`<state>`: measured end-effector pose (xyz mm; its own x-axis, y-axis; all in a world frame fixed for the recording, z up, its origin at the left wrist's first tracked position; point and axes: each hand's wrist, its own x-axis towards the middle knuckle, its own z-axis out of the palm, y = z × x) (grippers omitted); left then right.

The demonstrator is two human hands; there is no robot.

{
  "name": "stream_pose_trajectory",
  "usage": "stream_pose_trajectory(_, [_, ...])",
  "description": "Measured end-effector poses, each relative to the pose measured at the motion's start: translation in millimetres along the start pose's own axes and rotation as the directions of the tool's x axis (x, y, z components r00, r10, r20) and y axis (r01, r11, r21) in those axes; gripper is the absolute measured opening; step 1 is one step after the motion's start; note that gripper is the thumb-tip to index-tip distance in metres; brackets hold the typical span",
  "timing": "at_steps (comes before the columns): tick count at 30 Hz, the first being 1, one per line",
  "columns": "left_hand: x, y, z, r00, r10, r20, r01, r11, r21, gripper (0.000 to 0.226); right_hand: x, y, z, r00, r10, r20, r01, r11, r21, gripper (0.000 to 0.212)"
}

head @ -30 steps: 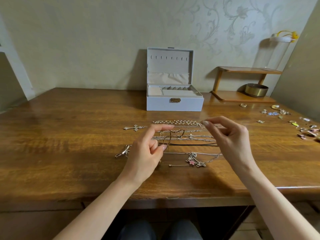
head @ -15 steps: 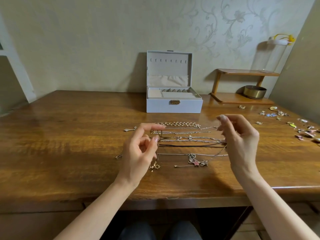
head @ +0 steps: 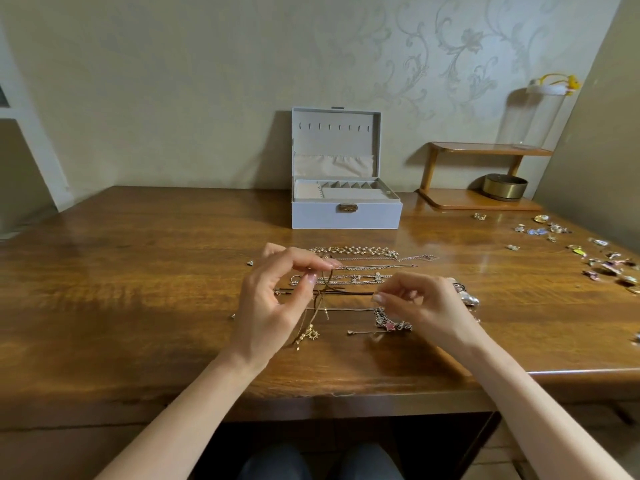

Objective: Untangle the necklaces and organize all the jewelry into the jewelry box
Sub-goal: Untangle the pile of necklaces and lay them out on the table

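Patterned wallpaper backs a wooden counter (head: 138, 271); at twelve o'clock on it stands the grey jewelry box (head: 346, 218), lid upright and its tray compartments bare as far as can be seen; at one o'clock a small wooden shelf (head: 485, 148) shelters a brass tin (head: 505, 187); at three o'clock earrings and other small pieces (head: 609, 265) lie scattered. At the middle of the counter, several necklaces (head: 360, 251) lie in rough parallel rows, with a charm bracelet (head: 391, 323) bearing a pink star nearest the person. The left hand (head: 273, 306) is raised above the rows, thumb and forefinger pinched on a fine gold sun-pendant necklace (head: 312, 334), whose chain hangs from the pinch with the pendant just reaching the wood at six o'clock of the hand. A second ago the right hand (head: 433, 306) was lifted level with the left, drawing the same chain taut; it has since dropped to the counter at three o'clock of the rows, fingers curled just above the charm bracelet; whether it holds the chain's far end cannot be told. The hands are apart. That drop suggests the strand has come free of the others, or that a fresh grip is being sought lower down; either way the untangling looks under way and nothing has reached the box yet; the likely risk is the fine chain snagging on the bracelet's charms.
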<state>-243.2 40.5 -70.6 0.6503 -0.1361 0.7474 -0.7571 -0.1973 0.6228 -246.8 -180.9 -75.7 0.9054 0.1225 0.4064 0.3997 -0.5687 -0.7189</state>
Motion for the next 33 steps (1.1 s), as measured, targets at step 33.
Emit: stream_pose_trajectory(33, [8.7,8.1,19.4,0.802,-0.380,0.461,0.395,0.916,0.067,0.043,14.1,-25.4,4.5,0.996,-0.032,0.081,0.022,0.993,0.113,0.024])
